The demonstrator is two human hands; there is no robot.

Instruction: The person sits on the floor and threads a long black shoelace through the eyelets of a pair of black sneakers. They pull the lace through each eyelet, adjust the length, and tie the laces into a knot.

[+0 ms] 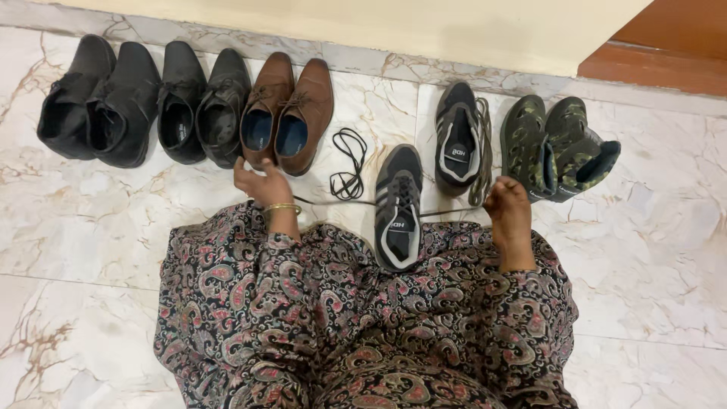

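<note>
With my left hand [261, 183] and my right hand [506, 201] each pinched shut on an end of the lace [333, 202] threaded through the grey sneaker [398, 208] before my knees, I pull both ends level so the lengths match.

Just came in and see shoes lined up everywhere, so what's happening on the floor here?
A person sits on the marble floor, pulling a dark shoelace taut between the left hand and right hand. It runs through the grey sneaker on their lap. Its mate and other pairs line the wall.
</note>
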